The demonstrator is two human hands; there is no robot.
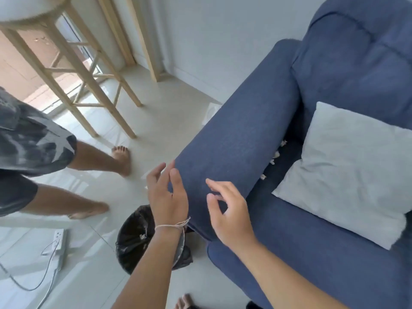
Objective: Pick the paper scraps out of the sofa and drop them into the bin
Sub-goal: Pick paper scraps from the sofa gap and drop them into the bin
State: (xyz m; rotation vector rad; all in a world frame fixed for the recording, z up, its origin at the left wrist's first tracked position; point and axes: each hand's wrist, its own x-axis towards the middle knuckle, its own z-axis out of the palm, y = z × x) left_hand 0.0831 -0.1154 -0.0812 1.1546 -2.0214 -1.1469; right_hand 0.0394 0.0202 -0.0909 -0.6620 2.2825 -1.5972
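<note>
The paper scraps (274, 157) are being approached from lower left by the nearer right hand (229, 212) (both hands spread wide, empty), the left hand (167, 192) being held above the bin (133, 239)

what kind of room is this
Most likely a home living room. A blue fabric sofa with a pale cushion fills the right side, a wooden stool stands on the tiled floor, and a small bin lined with a black bag sits by the armrest.

Blue sofa (245, 134) seat: pillow (347, 170), paper scraps (276, 155).
</note>
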